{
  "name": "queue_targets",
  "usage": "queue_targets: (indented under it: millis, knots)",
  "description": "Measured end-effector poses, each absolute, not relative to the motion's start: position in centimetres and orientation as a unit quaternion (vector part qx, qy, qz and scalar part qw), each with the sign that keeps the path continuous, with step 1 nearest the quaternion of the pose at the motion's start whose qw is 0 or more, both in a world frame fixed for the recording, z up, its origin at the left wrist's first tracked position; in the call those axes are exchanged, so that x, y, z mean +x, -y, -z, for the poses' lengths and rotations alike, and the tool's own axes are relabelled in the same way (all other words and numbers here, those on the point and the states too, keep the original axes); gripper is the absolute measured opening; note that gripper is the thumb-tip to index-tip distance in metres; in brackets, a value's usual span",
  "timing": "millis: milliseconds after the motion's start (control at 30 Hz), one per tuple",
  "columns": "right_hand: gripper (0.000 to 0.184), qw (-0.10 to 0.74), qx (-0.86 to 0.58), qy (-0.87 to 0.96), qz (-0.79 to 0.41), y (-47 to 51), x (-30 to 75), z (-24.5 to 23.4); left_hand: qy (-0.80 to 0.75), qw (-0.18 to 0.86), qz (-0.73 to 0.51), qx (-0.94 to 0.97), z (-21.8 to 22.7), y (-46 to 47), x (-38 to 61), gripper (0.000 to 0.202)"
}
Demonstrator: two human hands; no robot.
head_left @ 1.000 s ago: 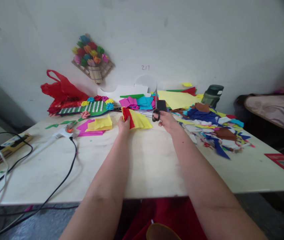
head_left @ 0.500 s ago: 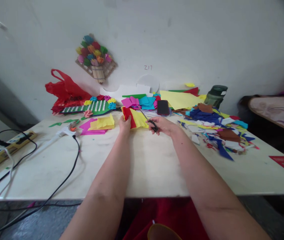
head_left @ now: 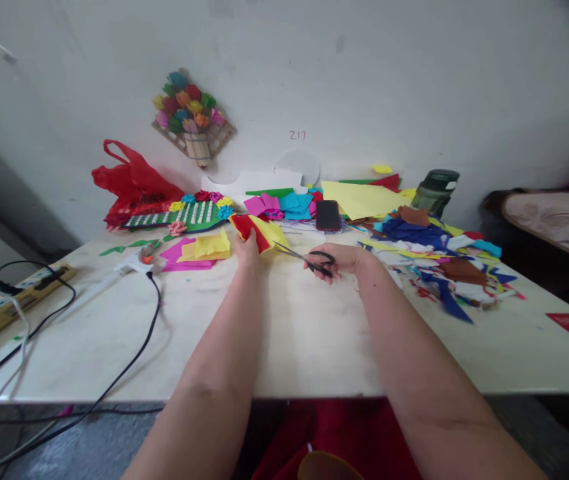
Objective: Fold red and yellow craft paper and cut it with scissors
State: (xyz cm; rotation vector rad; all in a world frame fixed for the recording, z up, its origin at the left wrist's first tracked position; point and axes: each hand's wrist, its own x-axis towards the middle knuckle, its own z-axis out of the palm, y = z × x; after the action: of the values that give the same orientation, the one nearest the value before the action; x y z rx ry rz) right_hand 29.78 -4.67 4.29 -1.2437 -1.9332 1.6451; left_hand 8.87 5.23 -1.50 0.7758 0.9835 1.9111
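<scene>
My left hand (head_left: 245,248) is closed on a red sheet (head_left: 255,233) and a yellow sheet (head_left: 270,230) that look like crepe paper, held tilted above the table. In my right hand (head_left: 337,261) are black-handled scissors (head_left: 321,263), with fingers in the loops. Their blades are parted and point left, the tips at the lower right edge of the yellow sheet. Whether the blades have the paper between them is hard to tell. Left of my left hand lie yellow folded paper (head_left: 206,247) and pink paper (head_left: 177,251).
A phone (head_left: 327,215) lies behind the scissors. Coloured scraps (head_left: 444,267) are heaped at the right, near a dark green bottle (head_left: 435,190). At the left are a power strip (head_left: 29,290), cables and a glue gun (head_left: 137,260). A red bag (head_left: 137,177) stands by the wall.
The scissors have swung from pointing up and away to pointing left, and their blades have parted. My left hand has moved slightly left, tilting the red and yellow sheets.
</scene>
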Motion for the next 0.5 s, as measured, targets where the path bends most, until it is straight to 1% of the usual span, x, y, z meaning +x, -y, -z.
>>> queue_targets:
  millis: [200, 500]
  knots:
    - [0.036, 0.131, -0.466, 0.670, -0.562, 4.9, 28.1, -4.3, -0.354, 0.437, -0.781, 0.273, 0.9, -4.3, 9.1, 0.021]
    - [0.041, 0.207, -0.443, 0.643, -0.590, 4.9, 26.4, -3.8, -0.383, 0.435, -0.761, 0.291, 0.6, -3.7, 9.4, 0.023]
